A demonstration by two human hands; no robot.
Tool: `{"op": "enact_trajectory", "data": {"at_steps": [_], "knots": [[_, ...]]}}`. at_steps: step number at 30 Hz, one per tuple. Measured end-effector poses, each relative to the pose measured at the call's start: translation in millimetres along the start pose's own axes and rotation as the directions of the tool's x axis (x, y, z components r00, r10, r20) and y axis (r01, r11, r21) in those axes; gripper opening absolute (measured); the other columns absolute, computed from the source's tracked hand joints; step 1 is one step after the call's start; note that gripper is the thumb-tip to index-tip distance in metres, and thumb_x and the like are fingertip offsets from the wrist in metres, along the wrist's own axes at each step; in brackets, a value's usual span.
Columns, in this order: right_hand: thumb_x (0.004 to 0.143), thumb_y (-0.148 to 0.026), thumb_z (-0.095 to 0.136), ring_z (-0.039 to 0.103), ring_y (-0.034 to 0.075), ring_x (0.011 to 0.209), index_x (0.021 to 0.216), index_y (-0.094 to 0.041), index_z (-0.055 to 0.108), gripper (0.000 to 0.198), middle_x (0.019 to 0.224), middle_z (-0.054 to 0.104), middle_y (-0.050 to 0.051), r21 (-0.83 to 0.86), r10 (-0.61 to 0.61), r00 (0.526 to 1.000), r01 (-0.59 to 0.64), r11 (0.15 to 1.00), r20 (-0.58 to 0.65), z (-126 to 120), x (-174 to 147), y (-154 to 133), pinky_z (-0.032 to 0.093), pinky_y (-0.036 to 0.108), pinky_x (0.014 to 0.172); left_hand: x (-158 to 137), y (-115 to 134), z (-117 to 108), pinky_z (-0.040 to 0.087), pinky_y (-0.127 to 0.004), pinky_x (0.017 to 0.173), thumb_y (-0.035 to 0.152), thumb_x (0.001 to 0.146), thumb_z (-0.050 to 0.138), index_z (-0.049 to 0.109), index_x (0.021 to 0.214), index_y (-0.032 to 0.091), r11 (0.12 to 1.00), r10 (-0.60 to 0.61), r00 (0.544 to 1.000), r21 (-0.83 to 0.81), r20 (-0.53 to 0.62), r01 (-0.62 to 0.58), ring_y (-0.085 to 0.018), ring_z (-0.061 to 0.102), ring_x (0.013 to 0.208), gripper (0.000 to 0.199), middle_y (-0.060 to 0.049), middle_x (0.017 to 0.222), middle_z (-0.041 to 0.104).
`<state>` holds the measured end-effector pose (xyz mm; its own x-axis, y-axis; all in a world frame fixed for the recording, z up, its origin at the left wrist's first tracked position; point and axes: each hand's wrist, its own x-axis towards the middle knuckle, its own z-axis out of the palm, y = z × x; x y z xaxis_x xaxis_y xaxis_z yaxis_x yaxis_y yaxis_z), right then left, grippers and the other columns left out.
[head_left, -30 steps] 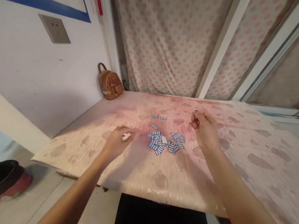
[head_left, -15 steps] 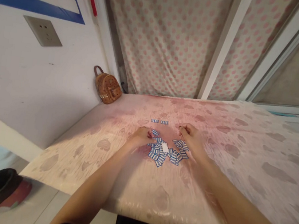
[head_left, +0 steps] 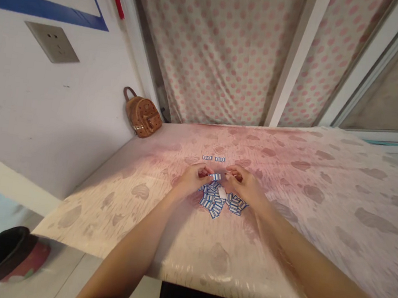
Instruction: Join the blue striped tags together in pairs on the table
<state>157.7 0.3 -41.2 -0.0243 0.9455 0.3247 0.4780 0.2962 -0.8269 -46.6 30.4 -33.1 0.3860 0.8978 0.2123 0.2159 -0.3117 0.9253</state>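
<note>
Between its thumb and finger, my left hand pinches a small blue-and-white striped piece, held just above the heap. Close to its right, my right hand has its fingers drawn together near the piece's free end; whether anything is in them is too small to make out. Below both hands lies a loose heap of similar striped pieces, with a plain white piece on it. Farther back, two short striped strips lie side by side in a row.
A patterned plastic cloth covers the table. At its far left corner a small brown backpack leans by the wall. Behind the table hangs a dotted curtain. On the floor at left stands a dark-mouthed bin.
My right hand has moved left, toward my left hand. The striped piece at my left fingers has shifted right and is turned more level. The camera view has shifted slightly.
</note>
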Motion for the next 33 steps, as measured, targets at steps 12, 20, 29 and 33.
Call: {"op": "enact_trajectory", "data": {"at_steps": [12,20,29,33], "knots": [[0.079,-0.036,0.052,0.058,0.017,0.064,0.078,-0.022,0.055,0.014,0.067,0.062,0.001,0.160,0.010,0.982,0.020,0.987,-0.186,-18.2,8.5,15.2,0.043,0.029,0.062,15.7,-27.4,-20.7,0.047,-0.027,0.075,0.014,0.083,0.063,0.072,0.085,0.016,0.923,-0.008,0.918,0.351,-0.397,0.160,-0.017,0.065,0.079,0.010,-0.006,0.087,0.074],[0.077,-0.041,0.054,0.055,0.016,0.058,0.070,-0.021,0.055,0.020,0.065,0.062,0.003,0.267,0.125,0.957,-0.052,0.962,-0.263,-27.8,15.4,25.3,0.042,0.028,0.055,18.5,-30.6,-9.0,0.044,-0.026,0.067,0.039,0.078,0.072,0.074,0.089,0.018,0.822,-0.079,0.948,0.517,-0.309,0.238,-0.018,0.065,0.077,0.024,-0.005,0.085,0.073],[0.080,-0.038,0.055,0.056,0.016,0.062,0.074,-0.021,0.056,0.018,0.068,0.064,0.003,0.278,0.155,0.934,-0.063,0.959,-0.322,-34.5,15.7,31.5,0.045,0.030,0.062,40.9,-22.6,-1.1,0.042,-0.026,0.064,0.033,0.070,0.079,0.069,0.079,0.017,0.742,-0.268,0.925,0.555,-0.269,0.376,-0.019,0.064,0.073,0.020,-0.005,0.079,0.070],[0.078,-0.039,0.057,0.055,0.015,0.060,0.073,-0.021,0.056,0.019,0.069,0.064,0.003,0.301,0.181,0.928,-0.080,0.950,-0.327,-36.9,18.9,35.9,0.044,0.030,0.062,34.5,-17.7,3.9,0.043,-0.027,0.065,0.030,0.073,0.074,0.069,0.083,0.017,0.739,-0.244,0.918,0.553,-0.314,0.385,-0.020,0.064,0.076,0.017,-0.006,0.084,0.071]]}}
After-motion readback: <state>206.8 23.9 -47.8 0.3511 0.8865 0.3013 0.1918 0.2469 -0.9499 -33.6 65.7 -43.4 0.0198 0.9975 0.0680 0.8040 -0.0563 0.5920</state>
